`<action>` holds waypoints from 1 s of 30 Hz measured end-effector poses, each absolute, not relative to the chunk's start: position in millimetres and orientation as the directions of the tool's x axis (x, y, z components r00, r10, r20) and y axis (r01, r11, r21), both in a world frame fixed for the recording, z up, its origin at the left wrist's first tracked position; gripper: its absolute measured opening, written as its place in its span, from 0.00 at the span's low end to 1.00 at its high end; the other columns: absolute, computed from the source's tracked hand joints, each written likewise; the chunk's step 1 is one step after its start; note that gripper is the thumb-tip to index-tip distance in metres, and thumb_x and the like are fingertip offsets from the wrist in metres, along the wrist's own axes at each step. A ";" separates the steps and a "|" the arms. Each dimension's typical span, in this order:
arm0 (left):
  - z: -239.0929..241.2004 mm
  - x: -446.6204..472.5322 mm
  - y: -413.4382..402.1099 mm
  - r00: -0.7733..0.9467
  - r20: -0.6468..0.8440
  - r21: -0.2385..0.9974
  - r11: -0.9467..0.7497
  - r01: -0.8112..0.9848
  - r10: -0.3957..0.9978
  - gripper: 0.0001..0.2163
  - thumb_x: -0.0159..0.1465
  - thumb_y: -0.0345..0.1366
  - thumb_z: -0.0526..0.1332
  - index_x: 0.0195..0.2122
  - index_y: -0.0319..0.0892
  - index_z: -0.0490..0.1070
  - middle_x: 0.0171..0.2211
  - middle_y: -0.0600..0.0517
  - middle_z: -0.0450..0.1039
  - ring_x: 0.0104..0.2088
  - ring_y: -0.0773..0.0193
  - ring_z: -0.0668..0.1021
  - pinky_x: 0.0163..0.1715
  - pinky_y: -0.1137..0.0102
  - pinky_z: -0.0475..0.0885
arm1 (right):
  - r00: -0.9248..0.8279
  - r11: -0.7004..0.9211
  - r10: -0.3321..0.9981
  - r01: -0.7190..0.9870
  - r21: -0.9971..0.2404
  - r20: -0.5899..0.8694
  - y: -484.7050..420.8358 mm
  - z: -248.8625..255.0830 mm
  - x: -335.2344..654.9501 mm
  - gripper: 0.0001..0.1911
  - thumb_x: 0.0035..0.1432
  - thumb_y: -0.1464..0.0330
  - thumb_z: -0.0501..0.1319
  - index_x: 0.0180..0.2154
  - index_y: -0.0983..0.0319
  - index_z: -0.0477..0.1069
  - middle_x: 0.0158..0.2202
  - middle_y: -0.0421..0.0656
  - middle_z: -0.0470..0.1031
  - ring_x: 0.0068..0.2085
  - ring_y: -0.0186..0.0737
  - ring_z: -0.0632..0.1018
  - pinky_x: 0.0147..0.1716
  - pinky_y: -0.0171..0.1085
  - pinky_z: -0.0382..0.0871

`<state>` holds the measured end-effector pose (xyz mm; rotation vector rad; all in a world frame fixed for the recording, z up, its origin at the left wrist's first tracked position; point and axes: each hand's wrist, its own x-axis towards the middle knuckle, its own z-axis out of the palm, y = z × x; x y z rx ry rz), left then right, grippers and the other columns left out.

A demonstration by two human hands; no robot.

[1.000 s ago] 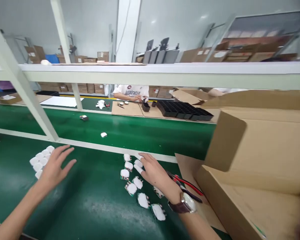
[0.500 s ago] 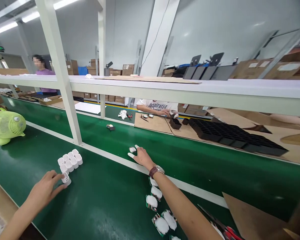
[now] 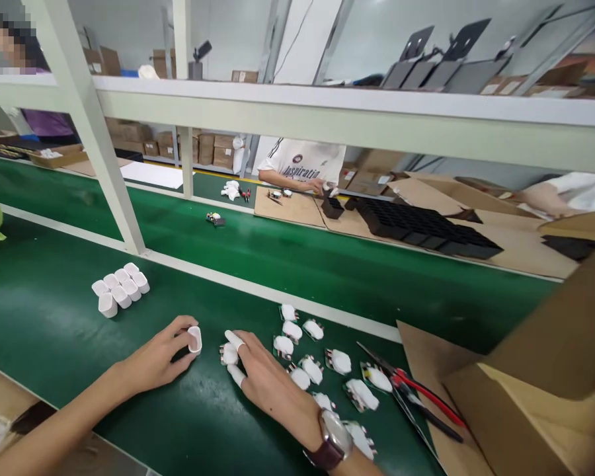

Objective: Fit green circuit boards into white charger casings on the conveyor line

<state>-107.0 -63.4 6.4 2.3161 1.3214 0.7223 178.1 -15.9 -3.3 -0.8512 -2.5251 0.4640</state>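
My left hand (image 3: 156, 357) pinches a small white plastic housing (image 3: 195, 340) between thumb and fingers, its open side showing. Close to its right, my right hand (image 3: 272, 383) wears white finger cots and a wristwatch. Thumb and forefinger close on a small circuit board with a white pad (image 3: 229, 354), held just above the green bench or touching it; I cannot tell which. A narrow gap separates the two pieces. More white housings (image 3: 121, 288) stand open side up in a cluster at left. Several similar boards with white pads (image 3: 338, 361) lie right of my right hand.
Red-and-black-handled pliers (image 3: 426, 396) and long tweezers lie at right, beside a cardboard box (image 3: 515, 410). Beyond a pale divider strip runs the green belt (image 3: 258, 254), carrying a small part (image 3: 215, 219). A shelf post (image 3: 96, 145) rises at left. Across sits a co-worker (image 3: 302, 165) near black trays (image 3: 421, 228).
My right hand has come back from the belt with a circuit board. My left hand has brought a housing rightward from the cluster, and its opening now shows. The view has tilted down.
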 end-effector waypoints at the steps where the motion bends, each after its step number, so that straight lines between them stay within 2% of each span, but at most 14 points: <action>1: 3.2 -102.5 -61.4 0.420 0.249 0.582 -0.481 0.656 0.873 0.07 0.72 0.30 0.60 0.49 0.46 0.69 0.60 0.43 0.67 0.54 0.57 0.80 0.55 0.64 0.77 | -0.700 0.749 0.644 0.493 -0.443 0.310 -24.7 -9.3 182.1 0.21 0.67 0.78 0.58 0.59 0.61 0.65 0.61 0.54 0.70 0.60 0.52 0.75 0.59 0.53 0.77; 4: -5.5 -94.9 -59.1 0.379 0.249 0.646 -0.444 0.621 0.891 0.21 0.70 0.29 0.62 0.62 0.48 0.63 0.62 0.43 0.67 0.60 0.54 0.77 0.60 0.60 0.76 | -0.680 0.742 0.654 0.492 -0.455 0.331 -32.5 -19.7 188.4 0.28 0.65 0.78 0.62 0.64 0.60 0.62 0.64 0.55 0.67 0.64 0.56 0.72 0.61 0.57 0.77; 8: -16.6 -91.8 -59.6 0.340 0.177 0.685 -0.363 0.631 0.924 0.33 0.69 0.36 0.67 0.71 0.53 0.54 0.65 0.43 0.66 0.64 0.50 0.75 0.63 0.55 0.75 | -0.698 0.775 0.614 0.446 -0.448 0.368 -26.3 -23.4 187.7 0.23 0.67 0.79 0.59 0.61 0.58 0.67 0.56 0.51 0.74 0.58 0.54 0.75 0.58 0.56 0.79; 13: -28.3 -86.8 -59.9 0.283 0.152 0.722 -0.302 0.623 0.947 0.32 0.71 0.37 0.65 0.73 0.57 0.52 0.64 0.48 0.71 0.62 0.52 0.77 0.63 0.54 0.75 | -0.592 0.731 0.674 0.447 -0.516 0.442 -27.9 -24.0 187.0 0.26 0.69 0.76 0.60 0.65 0.58 0.62 0.53 0.52 0.75 0.56 0.54 0.76 0.52 0.56 0.81; 17: -26.5 -77.8 -61.7 0.348 0.151 0.718 -0.345 0.604 0.925 0.33 0.74 0.36 0.62 0.74 0.59 0.48 0.66 0.48 0.70 0.65 0.54 0.74 0.65 0.53 0.73 | -0.521 0.747 0.656 0.345 -0.568 0.547 -36.5 -15.2 187.6 0.29 0.69 0.78 0.60 0.67 0.56 0.61 0.57 0.52 0.72 0.60 0.53 0.74 0.55 0.54 0.79; 19: -24.5 -72.2 -62.3 0.396 0.167 0.709 -0.389 0.588 0.903 0.33 0.75 0.34 0.61 0.75 0.58 0.47 0.66 0.47 0.69 0.65 0.54 0.73 0.65 0.53 0.73 | -0.537 0.774 0.624 0.324 -0.545 0.568 -39.7 -10.9 187.9 0.31 0.68 0.79 0.60 0.68 0.55 0.60 0.58 0.53 0.71 0.60 0.53 0.74 0.56 0.54 0.79; 22: -25.0 -65.7 -62.2 0.424 0.209 0.683 -0.442 0.582 0.881 0.35 0.74 0.31 0.60 0.76 0.57 0.44 0.67 0.46 0.69 0.66 0.53 0.72 0.65 0.52 0.73 | -0.566 0.789 0.611 0.379 -0.484 0.553 -41.9 -8.1 189.3 0.32 0.68 0.79 0.60 0.69 0.59 0.58 0.58 0.54 0.73 0.60 0.55 0.74 0.56 0.55 0.79; 25: -27.8 -62.7 -61.6 0.429 0.224 0.660 -0.460 0.594 0.875 0.36 0.74 0.29 0.60 0.76 0.57 0.44 0.66 0.45 0.70 0.66 0.52 0.71 0.65 0.51 0.72 | -0.579 0.790 0.613 0.426 -0.441 0.538 -42.1 -7.1 191.5 0.29 0.69 0.79 0.58 0.68 0.62 0.59 0.58 0.55 0.73 0.61 0.56 0.74 0.55 0.55 0.80; 30: -27.7 -60.1 -61.2 0.443 0.201 0.667 -0.453 0.591 0.874 0.37 0.73 0.28 0.60 0.77 0.57 0.42 0.66 0.45 0.70 0.65 0.51 0.72 0.64 0.50 0.73 | -0.610 0.818 0.575 0.424 -0.388 0.545 -42.3 -6.1 194.5 0.22 0.68 0.79 0.56 0.61 0.61 0.64 0.58 0.55 0.73 0.61 0.56 0.74 0.53 0.54 0.82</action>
